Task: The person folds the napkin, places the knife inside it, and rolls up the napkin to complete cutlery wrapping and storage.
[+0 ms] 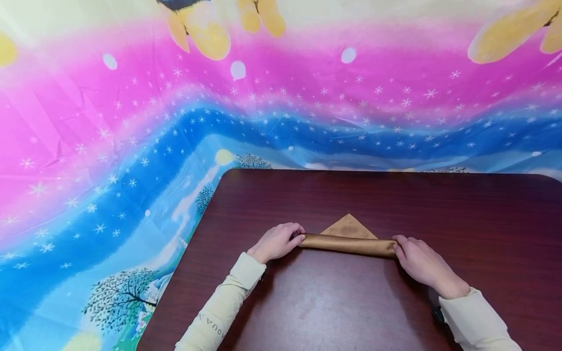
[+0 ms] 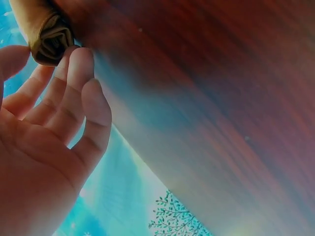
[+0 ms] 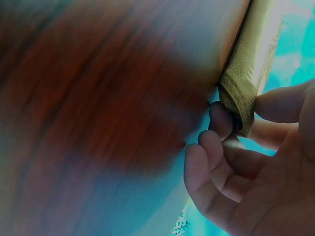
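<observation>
A golden-brown cloth (image 1: 347,245), rolled into a tube, lies across the dark wooden table. From its far side a flat triangular corner (image 1: 350,226) sticks out, pointing away from me. My left hand (image 1: 277,242) holds the left end of the roll between thumb and fingers. In the left wrist view, the spiral layers of the cloth's open end (image 2: 53,42) show between thumb and fingertips. At the other end, my right hand (image 1: 422,262) pinches the roll. The right wrist view shows the thumb on one side of the cloth's stitched edge (image 3: 239,96) and curled fingers at the other.
The reddish-brown table (image 1: 307,302) has rounded far corners and a glossy patch of reflected light. Behind it and along its left side hangs a pink and blue printed backdrop (image 1: 281,92) with snowflakes and trees. Pale sleeves (image 1: 219,302) cover both forearms.
</observation>
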Available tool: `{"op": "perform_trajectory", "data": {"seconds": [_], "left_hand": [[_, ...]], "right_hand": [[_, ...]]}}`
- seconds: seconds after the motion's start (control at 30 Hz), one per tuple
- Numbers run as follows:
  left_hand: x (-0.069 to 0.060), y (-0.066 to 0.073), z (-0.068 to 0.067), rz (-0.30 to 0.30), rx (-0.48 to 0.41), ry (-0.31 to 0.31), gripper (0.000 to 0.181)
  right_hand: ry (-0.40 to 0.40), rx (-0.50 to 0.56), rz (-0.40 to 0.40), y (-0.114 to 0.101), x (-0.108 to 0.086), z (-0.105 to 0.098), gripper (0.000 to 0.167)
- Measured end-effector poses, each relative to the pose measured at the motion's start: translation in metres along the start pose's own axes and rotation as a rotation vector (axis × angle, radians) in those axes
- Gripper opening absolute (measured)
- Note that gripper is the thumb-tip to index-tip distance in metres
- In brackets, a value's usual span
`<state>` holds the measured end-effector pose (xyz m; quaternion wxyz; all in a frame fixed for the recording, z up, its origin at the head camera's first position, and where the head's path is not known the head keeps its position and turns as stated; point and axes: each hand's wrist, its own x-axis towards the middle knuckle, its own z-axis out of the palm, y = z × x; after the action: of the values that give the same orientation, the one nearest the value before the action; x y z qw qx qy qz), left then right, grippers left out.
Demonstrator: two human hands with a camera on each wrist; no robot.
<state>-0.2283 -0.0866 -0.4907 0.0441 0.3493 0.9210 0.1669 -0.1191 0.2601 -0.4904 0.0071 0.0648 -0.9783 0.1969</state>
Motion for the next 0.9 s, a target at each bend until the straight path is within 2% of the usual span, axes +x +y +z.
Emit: {"op": "perform_trajectory", "data": {"seconds": [0.17,0.3,0.43,0.63,0.77,0.9], "left_hand": [[-0.0007,0.0002,-0.001,0.003,0.003,-0.013,0.028],[-0.0026,0.0006,-0.002,0.004,0.008,-0.01,0.032],[-0.0055,0.0015,-0.0019,0.001,0.023,0.006,0.036],[-0.0072,0.0039,-0.0014,0.023,0.042,0.05,0.034],[-0.0068,0.0063,-0.0025,0.075,0.04,0.074,0.03],[-0.0063,0.0082,-0.0028,0.124,0.052,0.077,0.026]], "right_hand": [[0.005,-0.002,-0.001,0.0007,-0.0003,-0.0018,0.028],[0.004,-0.004,0.036,0.0002,-0.002,-0.0033,0.029],[0.058,-0.005,0.056,-0.0013,-0.0044,-0.0042,0.03],[0.162,-0.021,-0.004,-0.0019,-0.0054,-0.0036,0.018],[0.206,-0.034,-0.059,-0.0022,-0.0057,-0.0027,0.011],[0.206,-0.035,-0.088,-0.0018,-0.0057,-0.0018,0.011]]}}
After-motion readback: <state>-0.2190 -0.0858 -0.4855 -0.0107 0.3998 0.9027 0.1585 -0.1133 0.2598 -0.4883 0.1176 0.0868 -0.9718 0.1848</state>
